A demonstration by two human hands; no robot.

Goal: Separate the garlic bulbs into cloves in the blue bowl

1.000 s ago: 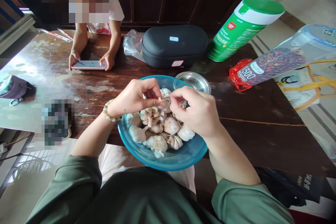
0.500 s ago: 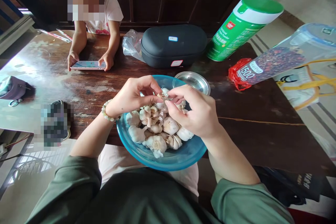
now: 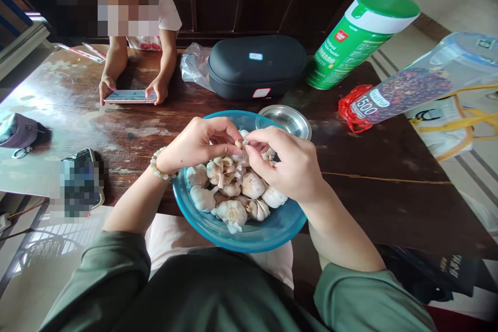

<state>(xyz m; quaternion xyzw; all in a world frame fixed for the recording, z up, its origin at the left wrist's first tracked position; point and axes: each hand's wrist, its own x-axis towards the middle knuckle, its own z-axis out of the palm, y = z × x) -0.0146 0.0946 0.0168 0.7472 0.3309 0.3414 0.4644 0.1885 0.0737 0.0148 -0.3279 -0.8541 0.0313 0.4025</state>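
A worn, dark wooden table carries a blue bowl with a small steel dish touching its rim. Toward the far edge sit a black zip case, a crumpled clear plastic bag, a green canister and a red plastic bag, while a smartphone lies flat further left.

Tiny garlic piece too small to make out in detail; phone blurred into squares; clear jar and yellow-handled bag cut off by the right edge.
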